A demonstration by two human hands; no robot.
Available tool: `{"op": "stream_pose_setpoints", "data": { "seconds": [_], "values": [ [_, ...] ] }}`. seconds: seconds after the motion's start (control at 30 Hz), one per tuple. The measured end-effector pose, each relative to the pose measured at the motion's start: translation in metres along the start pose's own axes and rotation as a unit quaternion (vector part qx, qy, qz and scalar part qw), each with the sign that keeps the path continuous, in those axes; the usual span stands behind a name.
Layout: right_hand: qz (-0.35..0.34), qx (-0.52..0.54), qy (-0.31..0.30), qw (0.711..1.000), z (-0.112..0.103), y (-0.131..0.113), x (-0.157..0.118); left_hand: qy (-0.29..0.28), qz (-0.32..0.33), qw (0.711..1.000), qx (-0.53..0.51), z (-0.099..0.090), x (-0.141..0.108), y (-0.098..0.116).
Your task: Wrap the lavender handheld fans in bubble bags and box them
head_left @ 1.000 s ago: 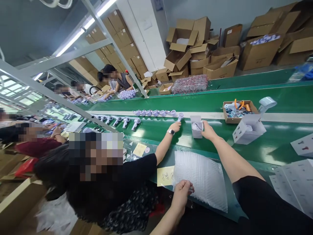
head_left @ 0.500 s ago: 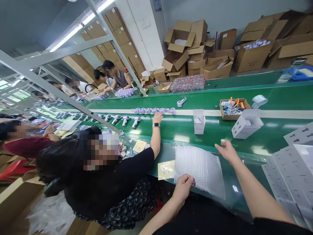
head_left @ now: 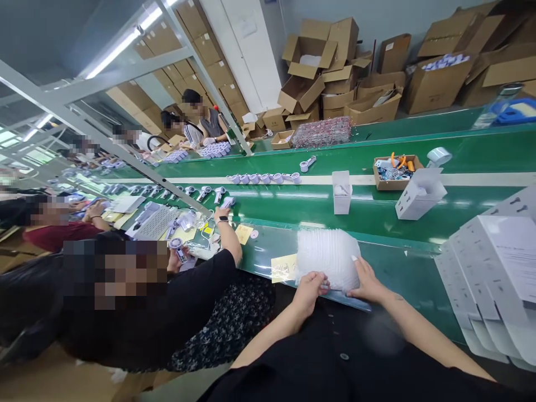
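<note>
A stack of clear bubble wrap (head_left: 326, 257) lies on the green bench in front of me, its right side curled up. My left hand (head_left: 309, 293) is closed in a pinch at the wrap's near edge. Against the right edge rests my right hand (head_left: 369, 281), thumb low and fingers curved round the side, holding the wrap. A yellow paper (head_left: 283, 268) with handwriting sticks out from under the wrap's left side. Right of my hands stand overlapping white printed boxes (head_left: 481, 273).
On the belt stand an upright white box (head_left: 342, 195), an open white box (head_left: 419, 195) and a carton of small parts (head_left: 393, 177). Lavender handheld fans (head_left: 265, 178) form a row. A co-worker in black (head_left: 201, 290) sits close on my left, one arm over the bench edge.
My right hand has come down and left from above the bench onto the wrap's right edge, which now curls up. The co-worker's arm has moved left to a fan nearer the bench.
</note>
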State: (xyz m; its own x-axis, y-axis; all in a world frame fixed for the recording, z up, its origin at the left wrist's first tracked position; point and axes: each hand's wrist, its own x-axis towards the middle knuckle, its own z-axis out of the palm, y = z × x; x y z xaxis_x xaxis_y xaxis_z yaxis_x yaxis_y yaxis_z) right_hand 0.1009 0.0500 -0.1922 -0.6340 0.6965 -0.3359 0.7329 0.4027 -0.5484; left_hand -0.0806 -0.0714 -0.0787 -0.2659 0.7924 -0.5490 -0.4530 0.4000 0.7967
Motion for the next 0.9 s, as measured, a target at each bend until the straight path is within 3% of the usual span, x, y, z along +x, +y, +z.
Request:
{"op": "stream_pose_setpoints", "data": {
  "seconds": [0.13, 0.23, 0.33, 0.5, 0.6, 0.67, 0.77, 0.9],
  "values": [
    [-0.030, 0.014, 0.000, 0.999, -0.010, 0.003, 0.001, -0.068, -0.045, 0.979, -0.185, 0.006, -0.009, 0.019],
    [-0.038, 0.040, 0.016, 0.998, -0.016, 0.003, -0.007, -0.141, -0.050, 0.953, -0.265, 0.012, -0.019, 0.039],
    [-0.066, 0.109, 0.110, 0.986, -0.033, -0.010, -0.024, -0.190, -0.036, 0.941, -0.278, 0.021, -0.028, 0.056],
    [-0.166, 0.236, 0.326, 0.900, -0.080, -0.072, -0.071, -0.199, -0.020, 0.953, -0.229, 0.040, -0.036, 0.071],
    [-0.232, 0.247, 0.299, 0.892, -0.094, -0.110, -0.088, -0.182, -0.016, 0.964, -0.194, 0.051, -0.038, 0.074],
    [-0.199, 0.319, 0.249, 0.893, -0.092, -0.128, -0.090, -0.180, -0.012, 0.968, -0.175, 0.056, -0.039, 0.073],
    [-0.099, 0.440, 0.221, 0.864, -0.082, -0.140, -0.085, -0.222, 0.008, 0.959, -0.176, 0.061, -0.041, 0.071],
    [-0.098, 0.468, 0.206, 0.853, -0.075, -0.141, -0.083, -0.253, 0.013, 0.954, -0.161, 0.058, -0.042, 0.067]
  ]
}}
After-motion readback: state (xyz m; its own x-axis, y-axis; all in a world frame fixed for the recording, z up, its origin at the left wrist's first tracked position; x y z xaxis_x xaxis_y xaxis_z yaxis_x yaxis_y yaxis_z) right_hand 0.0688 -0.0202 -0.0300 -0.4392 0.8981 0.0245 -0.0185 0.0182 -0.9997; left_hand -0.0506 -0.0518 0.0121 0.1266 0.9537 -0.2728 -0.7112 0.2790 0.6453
